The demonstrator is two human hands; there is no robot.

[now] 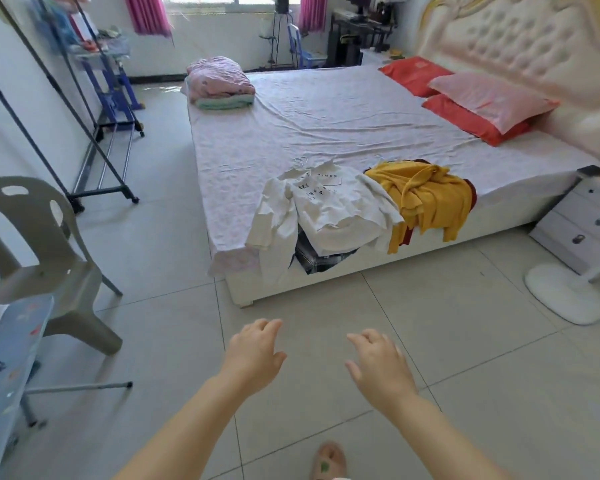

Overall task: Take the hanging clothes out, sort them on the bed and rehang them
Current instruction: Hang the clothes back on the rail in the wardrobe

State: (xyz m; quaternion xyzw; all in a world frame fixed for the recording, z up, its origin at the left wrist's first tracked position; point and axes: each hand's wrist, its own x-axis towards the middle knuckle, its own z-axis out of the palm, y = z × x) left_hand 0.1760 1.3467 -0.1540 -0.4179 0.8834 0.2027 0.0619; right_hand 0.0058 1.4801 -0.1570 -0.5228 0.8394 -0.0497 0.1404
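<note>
Well, crumpled white top (329, 206) beside yellow top (430, 199); left hand (253, 355), right hand (381, 365) loose, empty

I note a white top (329, 206) with black lettering, a mustard-yellow garment (430, 199), dark plaid fabric (314, 259), pale pink bed (326, 126) sheet, red and pink pillows (478, 105), magenta curtains (146, 13)

Both bare hands, left hand (253, 355) and right hand (381, 368), are held out empty, fingers relaxed, over the grey tiled floor (465, 393). A white printed sweatshirt (329, 206) and a mustard-yellow garment (430, 199) are laid side by side on the pale-sheeted bed (326, 123).
</note>
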